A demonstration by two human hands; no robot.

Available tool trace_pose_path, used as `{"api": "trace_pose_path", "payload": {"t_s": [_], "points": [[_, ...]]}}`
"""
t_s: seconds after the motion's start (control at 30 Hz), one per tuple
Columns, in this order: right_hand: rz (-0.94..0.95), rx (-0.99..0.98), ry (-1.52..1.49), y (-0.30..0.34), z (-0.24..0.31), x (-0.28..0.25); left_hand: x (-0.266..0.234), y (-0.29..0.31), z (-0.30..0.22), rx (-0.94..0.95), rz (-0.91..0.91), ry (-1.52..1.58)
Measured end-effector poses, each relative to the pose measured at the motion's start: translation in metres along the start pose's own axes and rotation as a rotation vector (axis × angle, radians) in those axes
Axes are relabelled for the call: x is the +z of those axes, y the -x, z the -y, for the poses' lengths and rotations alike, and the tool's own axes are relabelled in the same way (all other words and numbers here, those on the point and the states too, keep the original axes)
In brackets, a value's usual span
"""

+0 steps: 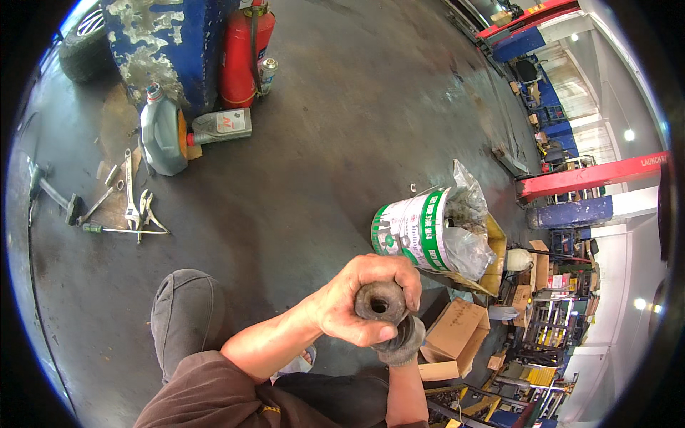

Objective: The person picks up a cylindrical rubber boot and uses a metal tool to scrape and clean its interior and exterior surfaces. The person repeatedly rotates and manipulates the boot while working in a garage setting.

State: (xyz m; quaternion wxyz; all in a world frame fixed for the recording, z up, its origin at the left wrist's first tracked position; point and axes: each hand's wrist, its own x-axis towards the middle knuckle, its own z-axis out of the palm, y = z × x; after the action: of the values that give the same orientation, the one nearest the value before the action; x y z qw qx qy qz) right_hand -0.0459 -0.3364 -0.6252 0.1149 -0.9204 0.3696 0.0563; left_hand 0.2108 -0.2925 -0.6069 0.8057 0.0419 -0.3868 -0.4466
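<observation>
In front of my body, my bare left hand (335, 303) is closed around a thick, dark metal bushing (377, 291). Its round end, with a hole through the middle, faces up toward me. My right hand (405, 342), in a grey glove, is just below and to the right of the bushing, close against my left hand. The left hand and the part cover the right fingers, so their grip is hidden. Beyond both hands stands a white and green bucket (407, 227) with a clear plastic bag (471, 255) hanging out of its mouth.
At left on the floor lie a hammer (53, 191), an adjustable wrench (130, 189), locking pliers (146, 207) and a screwdriver (114, 230). A grey jug (163, 135) and red fire extinguisher (241, 60) stand by a blue post (193, 57). An open cardboard box (460, 328) is at right.
</observation>
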Motion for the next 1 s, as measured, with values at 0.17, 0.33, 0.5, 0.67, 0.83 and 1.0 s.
{"api": "trace_pose_path", "payload": {"t_s": [0.17, 0.33, 0.5, 0.67, 0.83, 1.0], "points": [[-0.029, -0.044, -0.120, 0.001, -0.018, 0.017, 0.002, 0.002, -0.008, -0.064, 0.070, 0.074], [0.217, 0.270, -0.667, 0.002, -0.012, 0.018, 0.005, 0.007, -0.003, -0.086, 0.100, 0.155], [0.087, 0.058, -0.786, -0.001, 0.001, 0.030, 0.005, 0.009, 0.000, -0.119, 0.072, 0.203], [0.118, 0.071, -0.513, -0.005, 0.010, 0.027, 0.014, 0.009, 0.007, -0.067, 0.011, 0.210], [-0.148, 0.072, -0.657, -0.010, 0.032, 0.005, 0.013, 0.006, 0.008, -0.109, 0.026, 0.184], [-0.049, 0.259, -0.511, -0.009, 0.045, -0.010, 0.013, 0.006, 0.005, -0.164, 0.027, 0.191]]}}
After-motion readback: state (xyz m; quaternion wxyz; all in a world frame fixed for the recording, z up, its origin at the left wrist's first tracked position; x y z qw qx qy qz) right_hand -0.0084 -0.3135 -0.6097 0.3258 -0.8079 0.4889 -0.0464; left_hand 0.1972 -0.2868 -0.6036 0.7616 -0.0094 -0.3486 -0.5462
